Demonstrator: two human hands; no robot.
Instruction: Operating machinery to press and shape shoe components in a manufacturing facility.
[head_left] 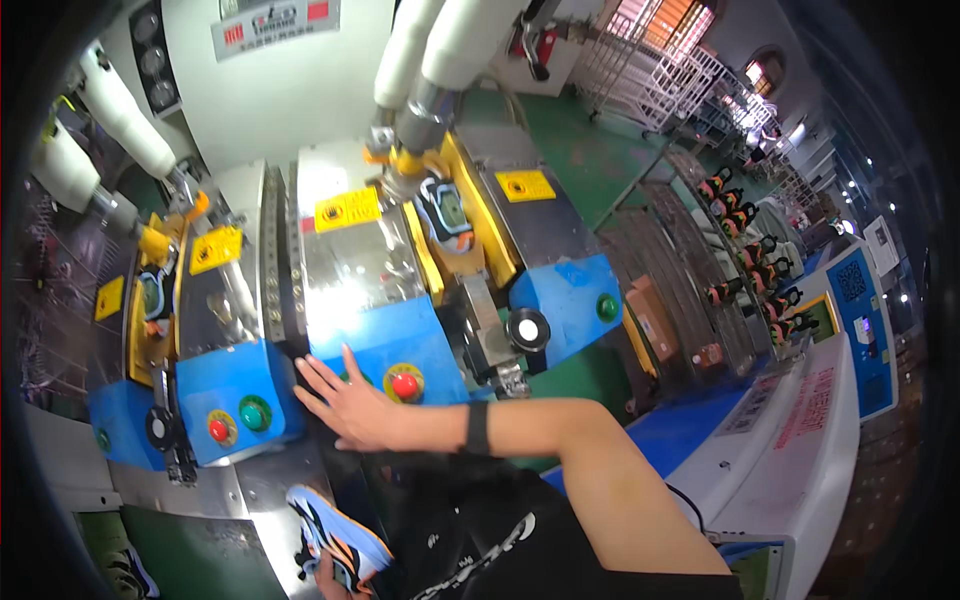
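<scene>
My right hand (350, 405) reaches in from the right with fingers spread. It is over the front of the middle blue control panel (385, 335), left of a red push button (405, 386). Part of a green button behind the fingers is hidden. Low in the view, my left hand (328, 578) grips a light-blue, black and orange sports shoe (350, 535), held tilted; most of that hand is cut off. Ahead, another shoe (447, 212) sits clamped between the yellow pads (480, 205) of the pressing machine, under its press head (410, 150). A third shoe (157, 297) stands in the left station.
The left blue panel (235, 400) carries a red and a green button. A metal ledge (205, 492) runs below it. Black-and-orange shoes (755, 250) line a rack at the right. A white and blue machine (790, 430) stands close to my right arm.
</scene>
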